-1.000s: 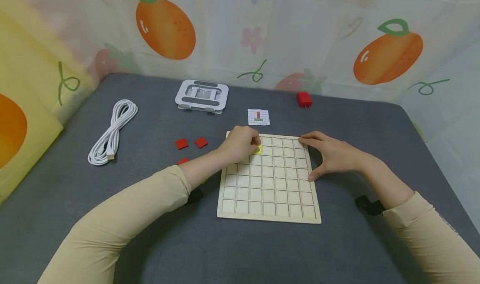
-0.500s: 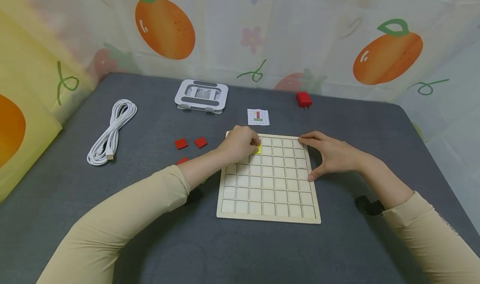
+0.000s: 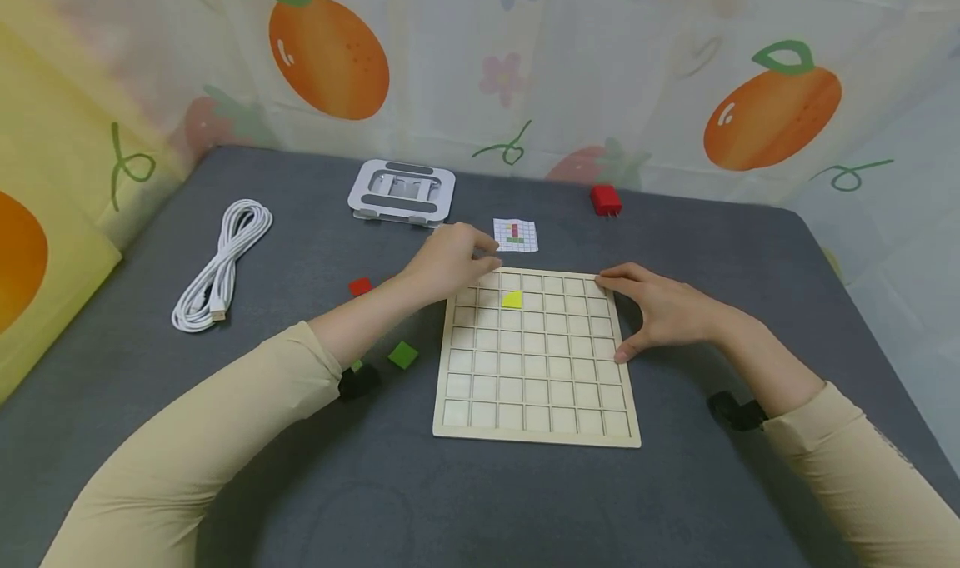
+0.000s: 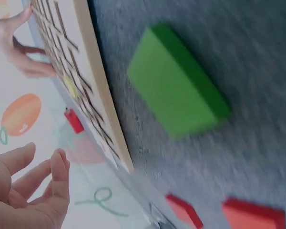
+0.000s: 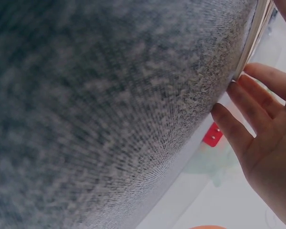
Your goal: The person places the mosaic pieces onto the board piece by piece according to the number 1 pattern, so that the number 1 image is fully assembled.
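White cable [image 3: 222, 266] is lying coiled on the dark table [image 3: 480, 510], far left. Left beige sleeve [image 3: 225, 435] is reaching in from the near edge; a dark device [image 3: 358, 381] is sitting at that wrist. Red tile [image 3: 360, 286] is lying beyond the forearm; left wrist cam is showing two reds [image 4: 253, 214], near each other. Green tile [image 3: 402, 355] is lying flat, just beside the board's left edge; another green bit [image 3: 356, 366] is poking out by the wrist, mostly hidden. Folded white stand [image 3: 402, 193] is lying further back. Left hand [image 3: 448, 258] is hovering around the board's far left corner, thumb and fingertips spread, gap showing in its wrist view; contact with the board: can't tell. Yellow piece [image 3: 512, 300] is lying on the board, second row from far edge, third column from left. Gridded paper card [image 3: 515, 235] with a small coloured pattern is lying just beyond. Wooden grid board [image 3: 536, 364] is lying flat mid-table, seven by seven. Red plug [image 3: 605, 200] is sitting at the back. Right hand [image 3: 660, 306] is touching the board's right side, fingers at the far corner, thumb lower down, spread wide, steadying-style contact rather than pinching. Printed curtain [image 3: 570, 68] is hanging behind.
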Demonstrator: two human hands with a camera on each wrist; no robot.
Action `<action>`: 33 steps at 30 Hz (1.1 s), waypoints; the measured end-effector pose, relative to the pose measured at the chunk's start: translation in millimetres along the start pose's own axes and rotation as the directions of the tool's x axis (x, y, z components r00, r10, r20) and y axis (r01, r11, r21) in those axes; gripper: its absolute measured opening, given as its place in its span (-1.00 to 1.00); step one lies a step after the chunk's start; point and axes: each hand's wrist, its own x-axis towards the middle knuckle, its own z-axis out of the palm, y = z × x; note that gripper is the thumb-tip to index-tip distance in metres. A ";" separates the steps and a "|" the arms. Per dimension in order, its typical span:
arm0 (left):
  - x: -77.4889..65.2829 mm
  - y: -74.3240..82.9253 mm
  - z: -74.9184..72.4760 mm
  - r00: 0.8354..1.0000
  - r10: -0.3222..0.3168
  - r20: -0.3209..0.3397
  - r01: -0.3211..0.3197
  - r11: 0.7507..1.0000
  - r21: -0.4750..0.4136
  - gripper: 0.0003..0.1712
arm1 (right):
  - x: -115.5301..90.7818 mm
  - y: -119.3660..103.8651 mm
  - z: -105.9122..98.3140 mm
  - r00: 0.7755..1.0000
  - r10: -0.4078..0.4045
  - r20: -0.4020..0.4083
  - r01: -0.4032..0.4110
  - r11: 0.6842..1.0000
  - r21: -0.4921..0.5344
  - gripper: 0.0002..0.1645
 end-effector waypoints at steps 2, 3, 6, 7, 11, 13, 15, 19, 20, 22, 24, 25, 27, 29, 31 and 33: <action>-1.8 -3.5 -6.2 1.000 0.007 0.002 -0.007 1.000 0.003 -0.59 | -0.4 -0.2 0.0 1.000 0.000 -0.004 0.000 1.000 0.001 0.37; -2.5 -5.6 -9.1 1.000 0.012 0.003 -0.012 1.000 0.009 -0.58 | -0.6 -0.3 0.0 1.000 0.000 -0.005 0.000 1.000 0.001 0.37; -4.6 -13.0 -17.6 1.000 0.015 0.012 -0.016 1.000 0.023 -0.58 | -0.5 0.7 0.8 1.000 0.003 -0.007 -0.003 1.000 0.002 0.37; -5.6 -15.7 -20.5 1.000 0.017 0.016 -0.018 0.999 0.032 -0.57 | -0.4 0.9 1.3 1.000 0.004 -0.009 -0.004 1.000 0.003 0.37; -11.8 -28.0 -32.1 0.999 0.015 0.028 -0.016 0.999 0.046 -0.58 | 0.2 2.1 3.4 1.000 0.003 -0.009 -0.003 1.000 0.002 0.38; -15.4 -35.2 -37.1 0.999 0.021 0.030 -0.023 0.998 0.053 -0.59 | 0.7 2.0 4.2 1.000 0.006 -0.006 -0.006 1.000 0.000 0.39; -18.6 -43.7 -41.3 0.999 0.025 0.025 -0.026 0.998 0.063 -0.61 | 1.1 2.3 4.6 1.000 0.010 -0.002 -0.010 1.000 -0.001 0.40; -22.8 -61.9 -49.2 0.999 0.042 0.017 -0.043 0.996 0.081 -0.65 | 0.9 1.7 4.1 1.000 0.014 0.000 -0.014 1.000 0.004 0.39; -23.4 -66.5 -51.3 0.999 0.046 0.017 -0.047 0.995 0.087 -0.66 | 0.6 1.5 3.9 1.000 0.014 -0.001 -0.014 1.000 0.008 0.39; -25.2 -74.5 -55.8 0.998 0.055 0.028 -0.058 0.994 0.090 -0.67 | -0.1 1.2 3.6 1.000 0.010 -0.004 -0.010 1.000 0.012 0.38; -27.2 -81.5 -60.5 0.998 0.054 0.044 -0.058 0.994 0.090 -0.68 | -0.5 1.0 3.7 1.000 0.006 -0.008 -0.006 1.000 0.015 0.38; -28.2 -84.7 -62.8 0.997 0.051 0.054 -0.055 0.994 0.091 -0.68 | -0.7 0.9 3.8 1.000 0.003 -0.010 -0.003 1.000 0.015 0.37; -30.4 -90.2 -67.4 0.997 0.036 0.071 -0.042 0.995 0.085 -0.66 | -0.7 1.2 4.0 1.000 0.003 -0.009 -0.003 1.000 0.013 0.38; -31.6 -96.1 -71.1 0.996 0.027 0.087 -0.034 0.996 0.081 -0.65 | -0.5 1.6 4.1 1.000 0.003 -0.009 -0.002 1.000 0.013 0.39; -32.1 -102.3 -74.2 0.994 0.022 0.104 -0.030 0.997 0.075 -0.64 | -0.3 2.3 3.9 1.000 -0.001 -0.009 0.001 1.000 0.010 0.39; -32.3 -109.3 -77.2 0.991 0.024 0.129 -0.031 0.998 0.057 -0.63 | 0.1 2.5 3.5 1.000 0.002 -0.008 -0.002 1.000 0.009 0.39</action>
